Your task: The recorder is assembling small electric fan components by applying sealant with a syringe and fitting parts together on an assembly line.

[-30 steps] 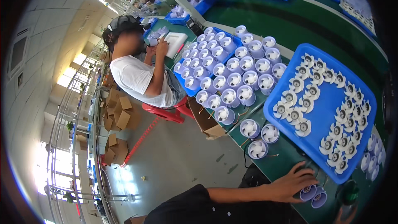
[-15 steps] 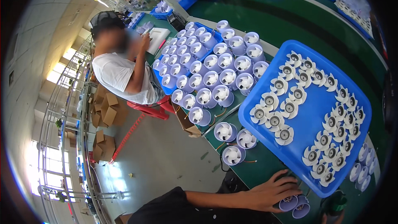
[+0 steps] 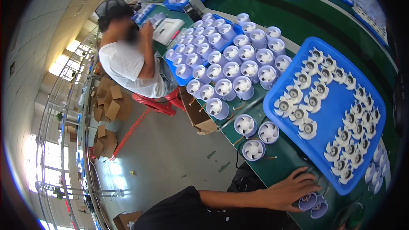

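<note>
My left hand comes in from the lower edge and curls round a small lilac cup-shaped housing on the green table. Thumb and fingers are on opposite sides of its rim. A second lilac housing stands beside it; both have metal parts inside, too small to make out. In the dark lower right rim, my right hand is barely visible at a dark tool with a green top; its fingers hardly show. Close beyond my left hand lies a blue tray with several white fan impellers.
Three lilac housings with white fans stand left of the tray, wires trailing. Many more crowd the table beyond, some in a blue tray. Lilac rings lie at the right. A co-worker sits at the far left on a red stool.
The whole scene has shifted in the picture as my head turned. My left hand stays at the same lilac housing. The green-topped tool has sunk lower into the dark rim.
</note>
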The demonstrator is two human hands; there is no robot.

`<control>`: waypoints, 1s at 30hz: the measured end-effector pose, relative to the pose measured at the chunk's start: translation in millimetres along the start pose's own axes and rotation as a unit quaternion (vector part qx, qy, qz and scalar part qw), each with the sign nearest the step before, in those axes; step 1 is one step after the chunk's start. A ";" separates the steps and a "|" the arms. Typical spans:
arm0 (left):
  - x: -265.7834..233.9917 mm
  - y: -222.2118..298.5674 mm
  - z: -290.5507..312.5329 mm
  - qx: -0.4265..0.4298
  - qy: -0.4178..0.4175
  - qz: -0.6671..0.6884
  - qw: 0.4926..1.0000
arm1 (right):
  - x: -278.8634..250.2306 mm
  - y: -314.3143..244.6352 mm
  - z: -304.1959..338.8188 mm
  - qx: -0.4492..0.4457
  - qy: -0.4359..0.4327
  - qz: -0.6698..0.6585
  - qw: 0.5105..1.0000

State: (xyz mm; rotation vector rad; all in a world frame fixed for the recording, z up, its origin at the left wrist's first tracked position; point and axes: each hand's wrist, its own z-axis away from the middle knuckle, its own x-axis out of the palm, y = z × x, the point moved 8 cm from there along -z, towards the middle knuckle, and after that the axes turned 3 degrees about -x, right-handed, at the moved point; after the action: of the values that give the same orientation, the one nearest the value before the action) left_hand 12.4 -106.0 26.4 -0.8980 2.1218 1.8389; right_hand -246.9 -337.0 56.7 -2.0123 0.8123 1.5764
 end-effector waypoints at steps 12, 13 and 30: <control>-16.9 -8.1 -10.0 -0.005 -0.021 -0.063 0.998 | -153.0 -16.8 34.0 -0.042 0.304 -0.586 0.750; -17.0 -8.7 -7.7 -0.004 -0.019 -0.062 0.998 | -155.3 -35.4 19.0 -0.072 0.231 -0.682 0.690; -17.1 -6.5 -4.2 -0.009 0.026 -0.045 0.999 | -93.6 -176.1 -56.5 -0.158 0.109 -0.815 0.547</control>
State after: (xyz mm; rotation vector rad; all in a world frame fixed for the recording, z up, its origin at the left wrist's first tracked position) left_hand 30.7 -104.9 30.7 -1.0387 2.0624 1.8124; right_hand -101.5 -231.7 160.3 -1.8297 -1.2385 0.2347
